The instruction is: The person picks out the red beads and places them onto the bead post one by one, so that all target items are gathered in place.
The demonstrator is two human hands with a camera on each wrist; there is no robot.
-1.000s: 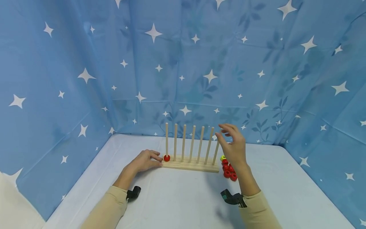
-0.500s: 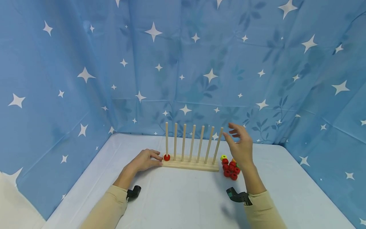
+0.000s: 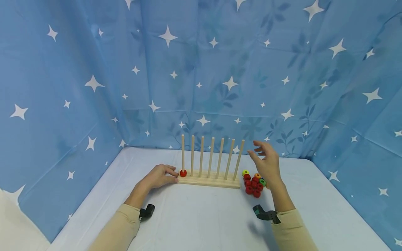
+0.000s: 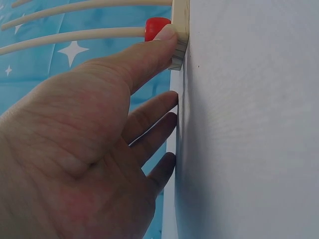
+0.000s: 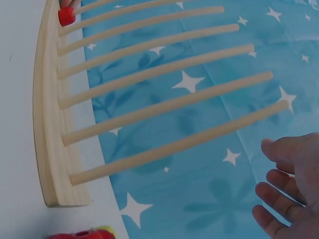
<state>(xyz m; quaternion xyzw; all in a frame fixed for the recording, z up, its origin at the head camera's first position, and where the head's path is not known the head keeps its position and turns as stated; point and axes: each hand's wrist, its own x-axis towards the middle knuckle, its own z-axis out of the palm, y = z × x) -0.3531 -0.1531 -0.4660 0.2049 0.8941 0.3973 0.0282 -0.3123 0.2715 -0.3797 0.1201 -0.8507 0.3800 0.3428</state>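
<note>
Peg rack (image 3: 205, 181), long axis crosswise, pegs (image 3: 201, 157) upright, left grip (image 3: 158, 175) around one end (right grip (image 3: 267, 162) unclenched)

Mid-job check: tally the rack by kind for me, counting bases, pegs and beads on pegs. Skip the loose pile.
Wooden base: 1
Pegs: 7
Red bead on a peg: 1
Total: 9

Beige sleeves (image 3: 117, 225) end beside bent black wrist devices (image 3: 146, 211) — the right one green-marked.
</note>
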